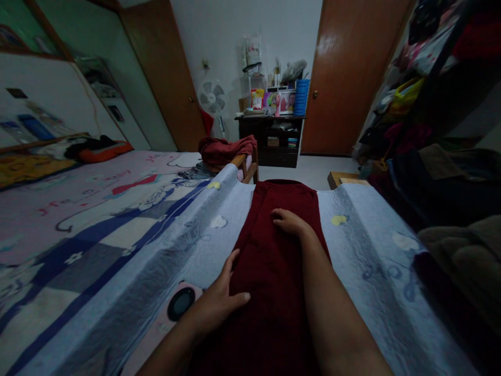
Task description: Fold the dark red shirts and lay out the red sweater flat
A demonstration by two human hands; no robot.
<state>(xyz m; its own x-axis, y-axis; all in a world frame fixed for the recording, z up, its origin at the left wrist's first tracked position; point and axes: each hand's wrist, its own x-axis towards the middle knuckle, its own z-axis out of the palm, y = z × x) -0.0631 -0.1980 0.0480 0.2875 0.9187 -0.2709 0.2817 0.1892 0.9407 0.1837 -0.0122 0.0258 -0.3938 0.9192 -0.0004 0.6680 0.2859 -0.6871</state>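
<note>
- We are having the dark red cloth (274,250) lying lengthwise on the blue blanket (211,250), running from six o'clock up toward twelve.
- We are resting our left hand (221,303) along the cloth's left edge, toward seven o'clock; its grip is released, the fingers and thumb spreading apart.
- We are laying our right hand (289,222) on top of the cloth, farther up, just past the centre toward one o'clock; its grip is loose, the fingers bending slightly and clenching nothing.
- We are seeing a pink item (156,329) with a dark disc (181,304) lying at seven o'clock, beside our left hand and partly behind our forearm.
- We are facing a red bundle (227,150) sitting at eleven o'clock, a black cabinet (277,149) standing at twelve, and clothes (457,167) piling up at two to three.
</note>
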